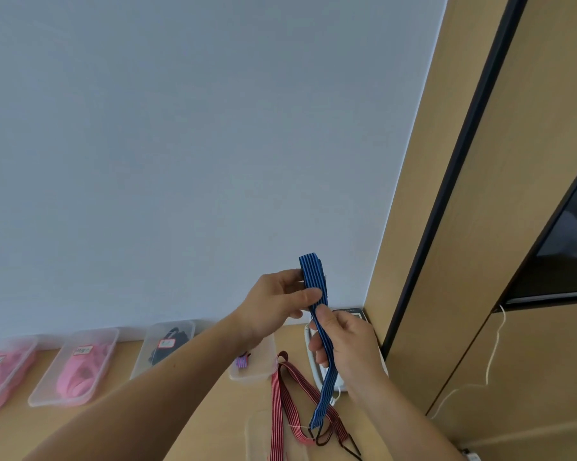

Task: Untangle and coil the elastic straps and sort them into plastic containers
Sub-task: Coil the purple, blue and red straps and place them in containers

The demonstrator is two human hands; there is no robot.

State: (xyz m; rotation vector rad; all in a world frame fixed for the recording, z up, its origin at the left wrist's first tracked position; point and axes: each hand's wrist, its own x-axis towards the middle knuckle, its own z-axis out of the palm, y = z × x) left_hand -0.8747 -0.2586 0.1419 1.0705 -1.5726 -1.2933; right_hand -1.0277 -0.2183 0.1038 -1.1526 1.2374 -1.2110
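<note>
Blue strap [327, 384] was held up above the table. Our left hand [277, 304] pinched the folded top under its thumb, and our right hand [347, 344] had its fingers curled round the run below, tail hanging. For a tidy coil we'd have kept tension even and the loops flat. Red strap [278, 410] lay loose under the tail, a likely snag. Pink-filled container [81, 371] and black-filled container [167, 344] sat left along the wall.

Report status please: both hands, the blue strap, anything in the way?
Left hand pinches blue strap near its folded top; right hand grips it lower. Tail hangs over red strap on table. Nothing blocks the hands.
</note>
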